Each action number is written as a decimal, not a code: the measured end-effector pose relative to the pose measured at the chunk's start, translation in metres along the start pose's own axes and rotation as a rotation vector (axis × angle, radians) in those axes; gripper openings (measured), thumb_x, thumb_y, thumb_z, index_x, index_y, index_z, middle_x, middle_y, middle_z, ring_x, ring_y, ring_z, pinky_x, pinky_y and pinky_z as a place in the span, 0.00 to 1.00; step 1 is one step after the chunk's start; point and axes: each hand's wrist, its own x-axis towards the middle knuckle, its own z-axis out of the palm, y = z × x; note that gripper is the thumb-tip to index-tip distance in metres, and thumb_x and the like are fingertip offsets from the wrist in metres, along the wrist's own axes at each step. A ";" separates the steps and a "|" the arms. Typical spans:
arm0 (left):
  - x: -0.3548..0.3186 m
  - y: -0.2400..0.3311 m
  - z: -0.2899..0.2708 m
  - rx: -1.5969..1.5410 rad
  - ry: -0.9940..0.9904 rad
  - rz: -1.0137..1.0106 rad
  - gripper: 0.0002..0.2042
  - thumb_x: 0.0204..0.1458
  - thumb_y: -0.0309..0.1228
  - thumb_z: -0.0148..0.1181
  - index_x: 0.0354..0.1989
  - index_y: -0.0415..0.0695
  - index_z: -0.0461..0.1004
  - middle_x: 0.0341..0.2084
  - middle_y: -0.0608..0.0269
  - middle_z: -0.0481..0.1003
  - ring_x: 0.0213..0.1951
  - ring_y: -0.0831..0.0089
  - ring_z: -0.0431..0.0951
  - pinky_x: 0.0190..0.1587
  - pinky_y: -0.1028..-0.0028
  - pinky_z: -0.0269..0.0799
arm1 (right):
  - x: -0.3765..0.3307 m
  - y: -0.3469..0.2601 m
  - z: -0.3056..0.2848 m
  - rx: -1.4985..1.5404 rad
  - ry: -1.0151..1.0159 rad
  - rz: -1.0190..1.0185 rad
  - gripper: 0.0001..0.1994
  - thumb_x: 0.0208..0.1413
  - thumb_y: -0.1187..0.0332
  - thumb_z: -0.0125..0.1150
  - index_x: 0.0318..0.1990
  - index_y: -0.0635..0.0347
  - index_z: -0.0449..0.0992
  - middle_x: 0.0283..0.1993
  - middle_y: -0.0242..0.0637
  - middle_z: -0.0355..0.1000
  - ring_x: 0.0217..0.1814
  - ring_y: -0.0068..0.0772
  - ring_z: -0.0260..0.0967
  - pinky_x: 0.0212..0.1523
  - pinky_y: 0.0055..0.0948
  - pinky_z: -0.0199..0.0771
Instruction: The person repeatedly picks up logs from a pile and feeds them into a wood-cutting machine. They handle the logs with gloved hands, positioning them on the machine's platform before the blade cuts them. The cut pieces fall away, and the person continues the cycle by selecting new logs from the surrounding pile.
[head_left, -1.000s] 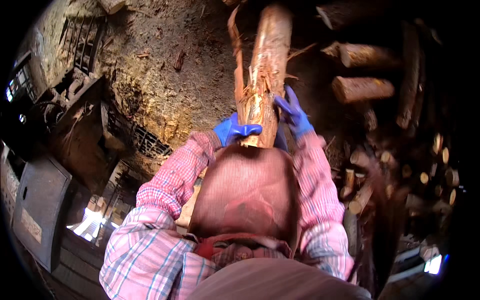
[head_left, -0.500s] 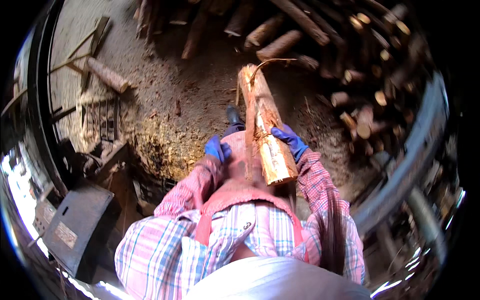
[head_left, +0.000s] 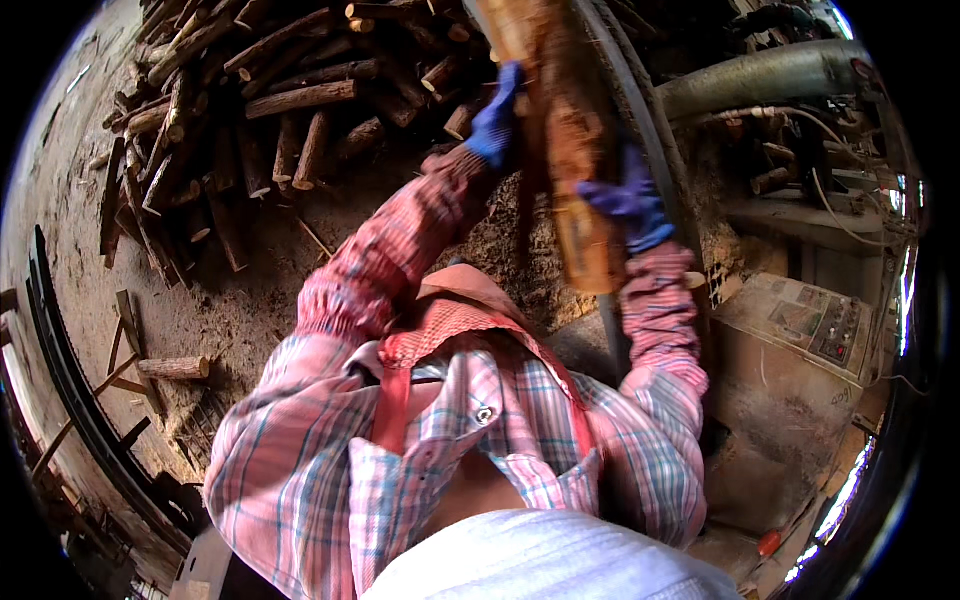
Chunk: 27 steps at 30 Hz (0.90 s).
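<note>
Log (head_left: 574,160): between left hand (head_left: 497,115) and right hand (head_left: 634,207). Log pile (head_left: 302,97): on floor (head_left: 262,300), ahead and left. Single log (head_left: 173,368): left, nearer than the pile. Pipe (head_left: 765,80): ahead, right. Control cabinet (head_left: 768,370): right, nearer than the pipe.

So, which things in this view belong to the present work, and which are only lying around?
Apparently in use:
Reddish-brown, partly peeled wooden log
Left hand in blue-purple glove, at the log's left side
Right hand in blue-purple glove, holding its right side

Seemingly lying about:
Heaped brown bark-covered logs, upper left
Single brown cylindrical log, lower left
</note>
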 end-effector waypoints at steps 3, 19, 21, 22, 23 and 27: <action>-0.006 -0.078 0.102 0.431 -0.517 0.573 0.33 0.57 0.58 0.50 0.59 0.41 0.66 0.45 0.55 0.73 0.38 0.66 0.73 0.44 0.65 0.70 | -0.089 -0.015 -0.143 -0.438 0.088 -0.334 0.51 0.41 0.50 0.74 0.67 0.64 0.49 0.62 0.47 0.60 0.61 0.41 0.62 0.63 0.39 0.63; -0.049 -0.042 -0.395 0.414 0.747 0.383 0.21 0.54 0.49 0.58 0.34 0.39 0.77 0.27 0.57 0.77 0.25 0.69 0.73 0.26 0.69 0.67 | -0.060 0.051 -0.158 -1.056 0.471 -0.442 0.35 0.49 0.64 0.67 0.63 0.64 0.60 0.61 0.53 0.64 0.62 0.46 0.62 0.64 0.40 0.60; -0.034 -0.033 -0.453 0.423 0.751 0.366 0.20 0.55 0.46 0.57 0.34 0.38 0.77 0.26 0.58 0.77 0.25 0.69 0.73 0.27 0.67 0.69 | 0.014 0.018 -0.057 -0.700 0.353 -0.543 0.28 0.55 0.69 0.61 0.62 0.65 0.61 0.60 0.48 0.65 0.61 0.42 0.63 0.64 0.36 0.60; -0.022 -0.025 -0.459 0.478 0.709 0.315 0.19 0.56 0.45 0.56 0.36 0.38 0.77 0.25 0.58 0.77 0.26 0.70 0.74 0.28 0.66 0.70 | 0.040 0.017 -0.007 -0.638 0.309 -0.397 0.27 0.55 0.70 0.62 0.62 0.66 0.62 0.58 0.46 0.66 0.61 0.40 0.63 0.63 0.34 0.60; -0.014 -0.023 -0.490 0.622 0.833 0.227 0.18 0.58 0.45 0.54 0.37 0.39 0.78 0.26 0.56 0.78 0.26 0.68 0.75 0.31 0.66 0.71 | 0.071 0.020 0.054 -0.450 0.062 -0.270 0.28 0.54 0.69 0.63 0.61 0.64 0.63 0.57 0.45 0.67 0.59 0.40 0.64 0.61 0.34 0.62; 0.030 -0.048 -0.568 1.039 0.883 0.225 0.20 0.55 0.47 0.52 0.31 0.40 0.78 0.29 0.46 0.77 0.33 0.54 0.78 0.37 0.61 0.70 | 0.150 0.075 0.225 -0.536 -0.485 -0.226 0.30 0.49 0.61 0.68 0.59 0.63 0.67 0.56 0.47 0.69 0.59 0.41 0.67 0.59 0.35 0.66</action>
